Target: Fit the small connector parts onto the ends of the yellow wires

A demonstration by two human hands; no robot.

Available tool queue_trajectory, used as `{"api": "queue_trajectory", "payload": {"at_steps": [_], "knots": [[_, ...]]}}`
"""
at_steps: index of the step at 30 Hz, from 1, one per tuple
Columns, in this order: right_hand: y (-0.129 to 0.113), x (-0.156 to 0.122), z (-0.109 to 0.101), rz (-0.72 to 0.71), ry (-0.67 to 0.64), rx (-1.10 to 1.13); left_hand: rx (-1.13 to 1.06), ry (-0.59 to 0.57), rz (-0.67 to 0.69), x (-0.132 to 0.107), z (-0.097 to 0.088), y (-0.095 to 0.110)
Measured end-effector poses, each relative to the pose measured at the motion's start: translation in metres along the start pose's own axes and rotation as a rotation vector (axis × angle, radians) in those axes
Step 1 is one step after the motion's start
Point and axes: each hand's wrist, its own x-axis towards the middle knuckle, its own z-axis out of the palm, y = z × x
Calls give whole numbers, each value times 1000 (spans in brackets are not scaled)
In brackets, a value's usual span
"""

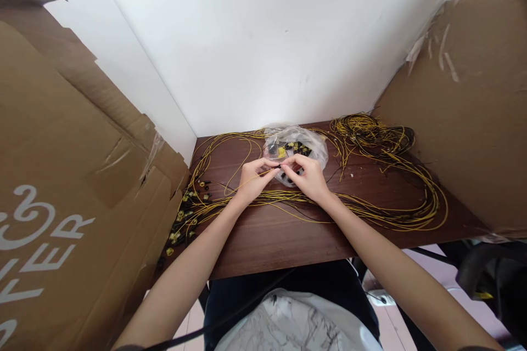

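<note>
left hand (252, 180) pinches a yellow wire (269, 171) that trails left across the table (280, 236); right hand (309, 178), fingertips meeting it, grips the black connector (280, 165) at its tip, just before a plastic bag (297, 140).

Head-worn camera looks steeply down, seemingly close, over left hand (252, 180) and right hand (309, 178).

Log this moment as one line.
left hand: pinches yellow wire | right hand: pinches same wire's end | behind: plastic bag | surface: wooden table
</note>
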Motion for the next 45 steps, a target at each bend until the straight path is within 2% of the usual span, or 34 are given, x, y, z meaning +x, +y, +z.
{"api": "queue_trajectory", "payload": {"at_steps": [22, 33, 45], "knots": [[0, -1, 1, 5, -32, -13, 84, -25, 44, -2, -1, -2], [3, -2, 3, -39, -69, 20, 29, 6, 57, 0, -3, -5], [2, -2, 3, 16, -70, -2, 40, 2, 65, 0, -3, -4]]}}
